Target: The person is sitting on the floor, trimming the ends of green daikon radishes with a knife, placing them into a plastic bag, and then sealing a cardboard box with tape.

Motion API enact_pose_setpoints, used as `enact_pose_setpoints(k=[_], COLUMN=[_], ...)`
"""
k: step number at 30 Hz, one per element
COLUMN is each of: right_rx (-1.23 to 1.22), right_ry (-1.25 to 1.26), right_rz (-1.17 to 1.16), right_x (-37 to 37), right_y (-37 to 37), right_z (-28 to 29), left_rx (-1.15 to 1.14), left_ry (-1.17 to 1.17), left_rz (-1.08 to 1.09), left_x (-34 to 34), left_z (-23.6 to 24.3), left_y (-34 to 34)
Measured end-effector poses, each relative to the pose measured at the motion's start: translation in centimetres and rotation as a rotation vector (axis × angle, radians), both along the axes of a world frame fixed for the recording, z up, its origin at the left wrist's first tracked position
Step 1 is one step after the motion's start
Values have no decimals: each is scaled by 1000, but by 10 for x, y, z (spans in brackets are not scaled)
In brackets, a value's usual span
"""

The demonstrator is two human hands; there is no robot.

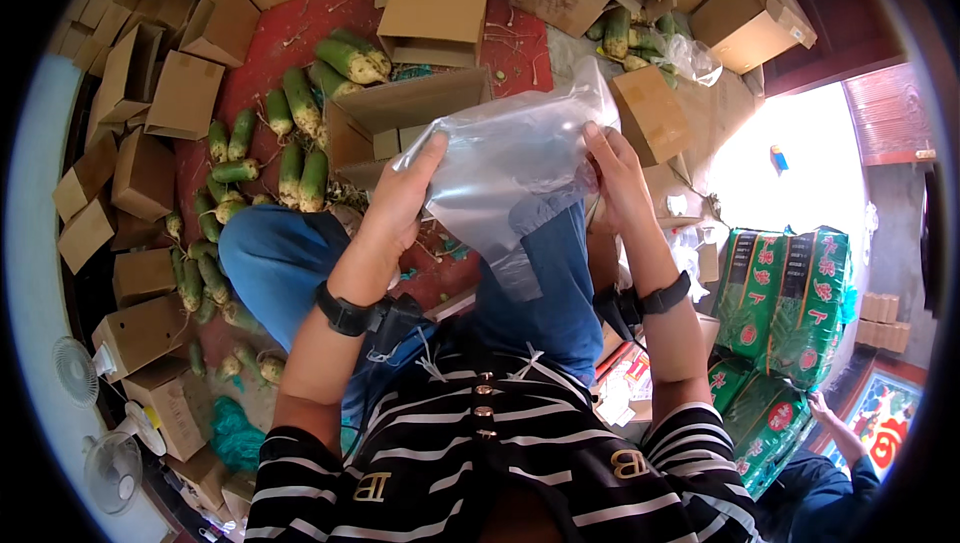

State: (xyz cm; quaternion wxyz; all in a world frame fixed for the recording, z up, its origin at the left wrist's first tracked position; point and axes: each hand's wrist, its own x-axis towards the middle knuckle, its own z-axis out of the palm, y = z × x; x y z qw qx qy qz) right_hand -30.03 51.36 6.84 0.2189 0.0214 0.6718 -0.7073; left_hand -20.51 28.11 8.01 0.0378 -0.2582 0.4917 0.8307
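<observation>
A clear plastic bag (505,158) is stretched out flat between my two hands, above my knees. My left hand (405,186) pinches its left edge with the thumb on top. At the bag's right edge, my right hand (615,168) grips the film between thumb and fingers. Part of the bag hangs down over my right thigh. Just beyond it stands an open cardboard box (410,103), partly hidden by the film. Left of that box lie several green-and-white radishes (300,103) on the red floor covering, with roots and soil on them.
Cardboard boxes (185,93) are stacked along the left and back. More radishes (617,35) lie at the back right beside a crumpled plastic bag (692,58). Large green packs (785,293) stand at the right, where another person's hand (822,408) touches them. Two fans (112,468) stand lower left.
</observation>
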Motion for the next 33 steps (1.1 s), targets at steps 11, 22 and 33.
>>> enact_pose_setpoints(k=[11, 22, 33], right_rx=[10, -140, 300], right_ry=[77, -114, 404], right_rz=[346, 276, 437], right_x=[-12, -5, 14], right_y=[-43, -83, -96], right_z=[47, 37, 49], left_rx=[-620, -750, -1482], left_ry=[252, 242, 358], left_rz=[159, 161, 347], left_x=[24, 60, 62], left_z=[5, 10, 31], left_y=[-30, -36, -49])
